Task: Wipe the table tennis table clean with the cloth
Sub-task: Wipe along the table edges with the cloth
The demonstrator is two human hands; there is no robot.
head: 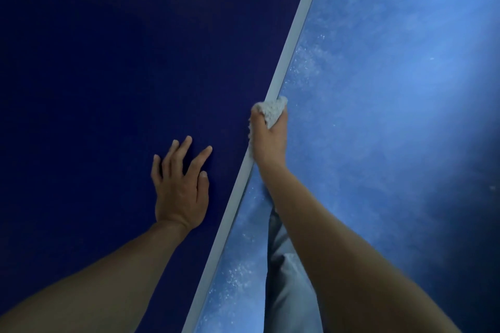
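We press left hand point(180, 192) flat, fingers spread, on table point(94, 62) near edge point(295, 48): support. Right hand point(270, 140) grips bunched cloth point(272, 111) against edge, likely wiping rim.

Left hand point(180, 192) flat, fingers spread; right hand point(269, 138) fisted, arm extended.

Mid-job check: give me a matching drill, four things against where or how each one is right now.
Things:
1. left hand
2. right hand
3. cloth
4. floor

States:
a. bunched against the pale edge of the table
b. speckled light blue
c. spread flat on the dark blue top
d. gripping the cloth

Pairs: 1-c, 2-d, 3-a, 4-b.
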